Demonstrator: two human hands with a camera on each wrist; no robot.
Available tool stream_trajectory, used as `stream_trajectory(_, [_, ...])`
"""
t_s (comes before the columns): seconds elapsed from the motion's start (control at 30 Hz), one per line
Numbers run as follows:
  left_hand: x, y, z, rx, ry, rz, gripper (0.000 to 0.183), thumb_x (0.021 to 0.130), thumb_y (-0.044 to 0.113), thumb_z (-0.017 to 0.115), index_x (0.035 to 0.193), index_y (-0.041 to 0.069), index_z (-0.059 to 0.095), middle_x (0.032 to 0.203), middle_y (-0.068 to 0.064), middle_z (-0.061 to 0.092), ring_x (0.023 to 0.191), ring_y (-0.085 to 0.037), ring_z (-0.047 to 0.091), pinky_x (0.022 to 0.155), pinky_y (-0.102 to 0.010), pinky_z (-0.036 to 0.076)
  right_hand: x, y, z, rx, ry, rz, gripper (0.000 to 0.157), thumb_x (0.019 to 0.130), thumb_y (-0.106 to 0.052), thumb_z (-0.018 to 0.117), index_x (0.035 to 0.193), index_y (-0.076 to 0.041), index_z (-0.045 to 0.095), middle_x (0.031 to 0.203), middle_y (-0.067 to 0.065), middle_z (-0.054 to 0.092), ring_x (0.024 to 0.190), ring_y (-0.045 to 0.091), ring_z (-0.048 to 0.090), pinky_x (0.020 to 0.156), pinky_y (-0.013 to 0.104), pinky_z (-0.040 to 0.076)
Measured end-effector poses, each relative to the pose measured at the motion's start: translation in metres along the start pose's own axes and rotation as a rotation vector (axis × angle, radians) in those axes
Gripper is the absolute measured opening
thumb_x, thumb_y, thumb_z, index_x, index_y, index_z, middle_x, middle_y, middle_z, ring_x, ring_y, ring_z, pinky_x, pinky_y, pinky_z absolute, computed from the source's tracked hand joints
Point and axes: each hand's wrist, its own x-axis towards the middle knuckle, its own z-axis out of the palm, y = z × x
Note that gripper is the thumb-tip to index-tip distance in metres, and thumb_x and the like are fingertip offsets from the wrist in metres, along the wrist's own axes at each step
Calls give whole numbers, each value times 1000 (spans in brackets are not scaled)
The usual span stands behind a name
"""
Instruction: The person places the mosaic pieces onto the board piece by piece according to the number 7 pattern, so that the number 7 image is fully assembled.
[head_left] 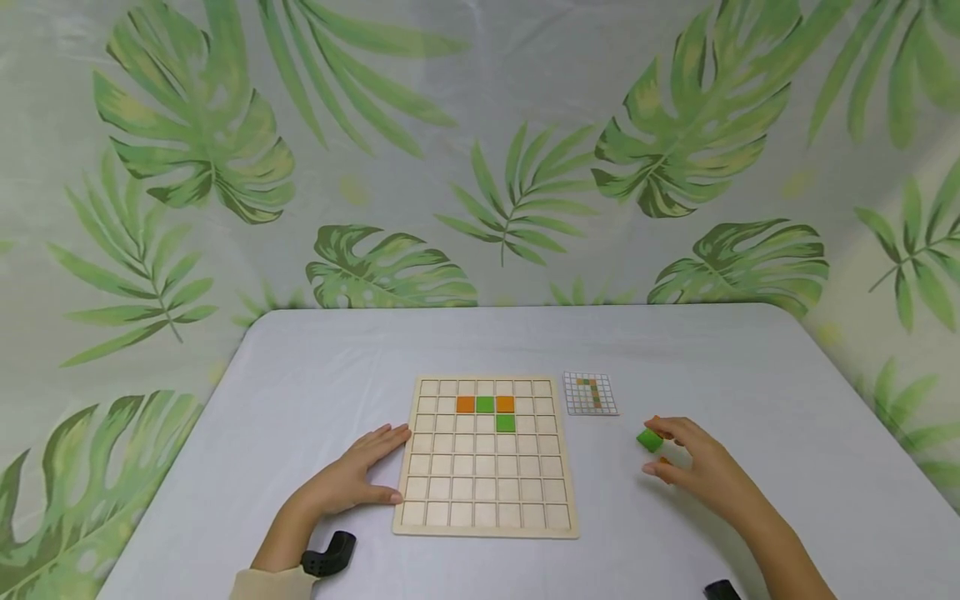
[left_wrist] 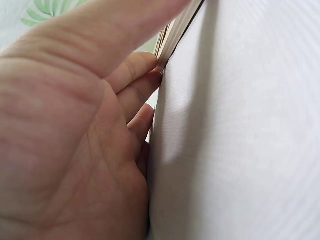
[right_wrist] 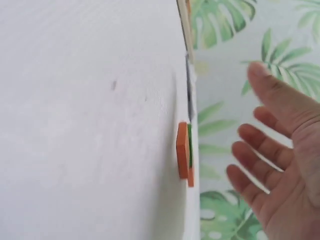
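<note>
left hand (head_left: 356, 469), fingers extended, touches the left edge of the wooden grid board (head_left: 486, 489) while the right hand (head_left: 702, 468), thumb and fingers wide apart, hovers by loose green and orange tiles (head_left: 649, 440) beside the board, near the pattern card (head_left: 591, 394).

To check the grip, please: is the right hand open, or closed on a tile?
Open: in its wrist view, the right hand shows thumb and fingers apart, nothing between them; an orange tile lies clear of them.
</note>
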Motion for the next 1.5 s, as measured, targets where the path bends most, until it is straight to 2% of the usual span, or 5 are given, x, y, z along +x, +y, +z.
stream_trajectory(0.3, [-1,2,1,-8,9,2,90,67,41,74,140,9,32,145,-8,27,133,-33,10,101,-57,10,-23,24,3,-73,-12,89,53,73,-32,73,113,-2,56,108,7,56,95,26,54,79,37,44])
stream_trajectory(0.5, [-2,2,1,-5,9,17,90,68,41,74,140,7,32,144,-11,27,133,-36,11,100,-59,10,-23,29,8,-108,2,117,31,73,-20,75,96,-4,62,97,6,56,91,24,54,78,39,44])
stream_trajectory(0.67, [-2,2,0,-1,2,12,90,68,42,73,140,8,32,145,-10,26,133,-35,10,100,-59,10,-20,26,9,-94,1,112,24,75,-12,72,96,-6,62,94,2,56,86,19,54,74,36,47])
stream_trajectory(1.13, [0,1,0,-6,-5,2,90,68,43,73,141,11,32,145,-6,26,134,-32,10,101,-57,11,29,-26,19,2,-8,-57,27,78,-10,70,104,-8,61,98,-4,58,83,14,54,69,33,47])
stream_trajectory(1.5, [-1,1,0,-9,1,10,89,68,41,74,140,10,32,145,-8,26,133,-34,10,100,-58,11,64,-67,70,74,-160,-195,23,80,-9,66,102,-7,61,95,-3,58,81,13,53,70,27,47])
